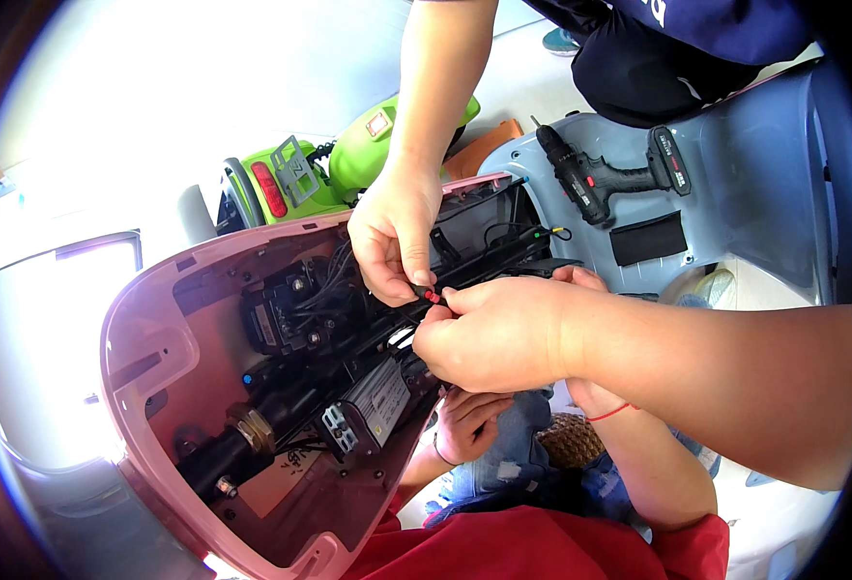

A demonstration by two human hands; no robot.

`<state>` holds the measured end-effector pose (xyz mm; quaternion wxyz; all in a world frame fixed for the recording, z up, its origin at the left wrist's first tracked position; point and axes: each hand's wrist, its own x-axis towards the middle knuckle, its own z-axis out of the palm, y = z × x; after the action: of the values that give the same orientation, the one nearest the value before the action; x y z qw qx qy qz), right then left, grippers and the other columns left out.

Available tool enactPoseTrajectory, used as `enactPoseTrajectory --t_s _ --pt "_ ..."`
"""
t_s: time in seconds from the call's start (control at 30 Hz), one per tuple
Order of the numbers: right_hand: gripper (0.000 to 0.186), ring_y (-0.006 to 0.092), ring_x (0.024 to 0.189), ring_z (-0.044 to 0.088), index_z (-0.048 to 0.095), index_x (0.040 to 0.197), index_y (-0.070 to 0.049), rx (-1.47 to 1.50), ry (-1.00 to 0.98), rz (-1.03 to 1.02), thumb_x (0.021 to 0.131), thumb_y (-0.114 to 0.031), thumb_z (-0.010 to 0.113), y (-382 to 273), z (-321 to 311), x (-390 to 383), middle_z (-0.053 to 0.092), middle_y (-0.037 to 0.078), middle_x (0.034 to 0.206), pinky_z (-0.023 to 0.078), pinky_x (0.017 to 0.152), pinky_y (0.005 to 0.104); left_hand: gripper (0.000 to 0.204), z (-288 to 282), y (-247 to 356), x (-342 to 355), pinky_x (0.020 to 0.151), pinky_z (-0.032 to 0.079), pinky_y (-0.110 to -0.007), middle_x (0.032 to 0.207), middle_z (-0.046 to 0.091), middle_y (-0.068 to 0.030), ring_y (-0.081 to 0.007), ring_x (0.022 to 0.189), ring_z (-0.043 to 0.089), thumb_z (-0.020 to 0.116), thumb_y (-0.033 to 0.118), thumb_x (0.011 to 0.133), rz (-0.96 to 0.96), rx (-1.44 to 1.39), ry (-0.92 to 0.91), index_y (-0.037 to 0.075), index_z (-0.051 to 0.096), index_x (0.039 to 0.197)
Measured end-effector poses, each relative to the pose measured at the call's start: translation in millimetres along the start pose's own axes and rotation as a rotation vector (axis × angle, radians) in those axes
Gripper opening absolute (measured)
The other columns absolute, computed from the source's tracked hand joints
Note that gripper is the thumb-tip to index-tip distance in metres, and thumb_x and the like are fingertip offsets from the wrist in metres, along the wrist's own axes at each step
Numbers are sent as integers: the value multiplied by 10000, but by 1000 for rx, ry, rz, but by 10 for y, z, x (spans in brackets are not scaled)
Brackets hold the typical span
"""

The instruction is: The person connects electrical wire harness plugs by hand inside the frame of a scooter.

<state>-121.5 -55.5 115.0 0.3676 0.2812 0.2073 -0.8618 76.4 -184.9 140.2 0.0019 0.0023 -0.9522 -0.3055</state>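
At the lower middle, my left hand (469, 425) rests beside the near edge of a pink plastic shell (194, 253), its fingers loosely bent with nothing seen in them. My right hand (581, 277) is mostly hidden behind another person's forearm (706, 372). Only its bent fingers show, close to a dark flat piece (542, 267). Over the shell, two hands that are not mine pinch a black cable end with red connectors (432, 296) between them. Inside the shell lie a silver controller box (377, 401), a black motor-like unit (290, 309) and black tubes.
A cordless drill (609, 179) and a black rectangular pad (649, 239) lie on a grey-blue plastic body (745, 184) at right. Behind the shell stands a green vehicle (348, 155) with a red light. A person in dark clothes (638, 63) crouches at the far right.
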Motion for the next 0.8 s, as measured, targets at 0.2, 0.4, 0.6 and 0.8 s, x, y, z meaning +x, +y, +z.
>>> enactPoseTrajectory --t_s 0.2,0.4,0.6,0.8 --pt "222 143 838 615 619 988 -67 -19 -49 27 992 -264 516 -3 -47 17 640 41 904 502 769 310 353 -16 0 8 897 482 -381 1020 717 -75 -267 976 664 584 -41 664 4 17 -9 54 721 975" --pt "231 125 857 609 613 1003 -82 -28 -74 30 999 -292 517 -15 -74 11 631 18 913 490 790 294 373 11 -35 -24 881 484 -373 987 717 -79 -265 942 670 586 -43 648 -6 4 10 59 738 973" --pt "236 132 882 612 612 1021 -84 2 12 -7 1001 -300 520 22 -44 -5 634 19 932 487 813 295 380 14 -51 -45 865 491 -362 972 717 -78 -258 921 673 593 -53 647 -10 17 24 72 745 972" --pt "224 138 940 606 605 1065 -85 -48 -102 -44 1004 -282 520 26 -122 -31 633 27 998 487 839 307 377 -5 -20 -2 852 495 -365 976 717 -76 -257 915 669 592 -54 651 -1 23 20 71 744 973"
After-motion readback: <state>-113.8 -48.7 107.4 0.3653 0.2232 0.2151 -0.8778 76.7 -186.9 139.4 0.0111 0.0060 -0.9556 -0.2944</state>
